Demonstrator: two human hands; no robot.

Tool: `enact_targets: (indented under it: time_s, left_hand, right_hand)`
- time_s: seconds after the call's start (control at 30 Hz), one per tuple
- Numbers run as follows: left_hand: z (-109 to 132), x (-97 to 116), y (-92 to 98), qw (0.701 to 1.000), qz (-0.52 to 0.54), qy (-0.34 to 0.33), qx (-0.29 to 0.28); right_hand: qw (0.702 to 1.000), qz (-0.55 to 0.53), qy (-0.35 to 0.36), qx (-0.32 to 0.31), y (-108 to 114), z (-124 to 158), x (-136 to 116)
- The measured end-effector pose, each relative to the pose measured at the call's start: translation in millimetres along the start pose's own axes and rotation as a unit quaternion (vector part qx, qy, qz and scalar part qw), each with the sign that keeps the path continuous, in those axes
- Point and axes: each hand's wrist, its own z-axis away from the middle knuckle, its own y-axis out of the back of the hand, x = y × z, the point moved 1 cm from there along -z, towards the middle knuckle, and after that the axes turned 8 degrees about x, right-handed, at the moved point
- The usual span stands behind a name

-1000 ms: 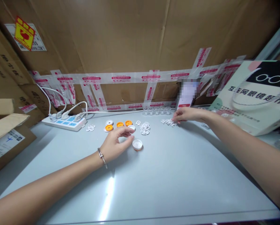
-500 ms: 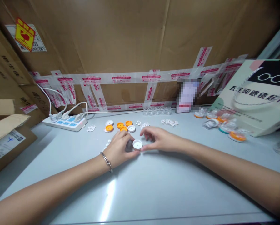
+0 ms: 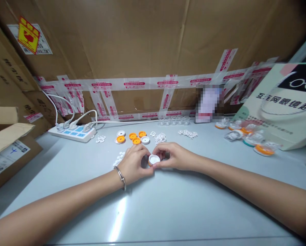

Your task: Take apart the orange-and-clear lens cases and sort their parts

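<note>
A small round cap point(image 3: 154, 159), white inside with an orange rim, rests at the middle of the pale table point(image 3: 168, 212). My left hand point(image 3: 134, 164), with a metal bangle on the wrist, pinches it from the left. My right hand point(image 3: 172, 156) pinches it from the right, fingers curled. Just behind my hands lie orange and white caps point(image 3: 135, 137) and a heap of small white rings point(image 3: 160, 138). More tiny white pieces point(image 3: 119, 158) lie left of my left hand.
A white power strip point(image 3: 73, 132) with plugged cables lies at the back left. Clear little cups point(image 3: 174, 120) line the taped cardboard wall. Orange-lidded parts in clear packs point(image 3: 247, 136) and a printed paper bag point(image 3: 283, 106) stand right. An open carton point(image 3: 7, 147) sits left.
My right hand came back from the far white rings to the cap at the centre. My left hand closed on the cap, and both hands now pinch it.
</note>
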Motion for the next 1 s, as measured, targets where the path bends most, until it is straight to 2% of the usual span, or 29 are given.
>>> enact_targets:
  time_s: [0.13, 0.3, 0.43, 0.53, 0.7, 0.83, 1.0]
  left_hand:
    - [1, -1, -0.6, 1.000, -0.001, 0.001, 0.007]
    - [4, 1, 2.7, 1.000, -0.010, 0.003, 0.018]
    - [6, 5, 4.9, 0.999, -0.037, -0.002, 0.010]
    - [8, 5, 5.0, 0.999, -0.042, -0.008, 0.005]
    - [8, 4, 4.9, 0.999, -0.048, -0.006, 0.004]
    - [8, 4, 5.9, 0.999, -0.048, -0.003, -0.003]
    - [8, 3, 5.1, 0.999, -0.048, -0.001, -0.003]
  right_hand:
    - [0.999, 0.032, 0.038, -0.002, 6, -1, -4]
    - [0.998, -0.041, -0.033, -0.018, 14, -1, -6]
    - [0.991, -0.079, -0.081, 0.065, 13, -8, -6]
    - [0.988, -0.034, -0.072, 0.131, 8, -23, -6]
    - [0.981, 0.112, 0.043, 0.154, -1, -60, 2]
    - [0.974, 0.175, 0.039, 0.142, -9, -78, 15]
    - [0.972, 0.177, 0.030, 0.149, -13, -81, 18]
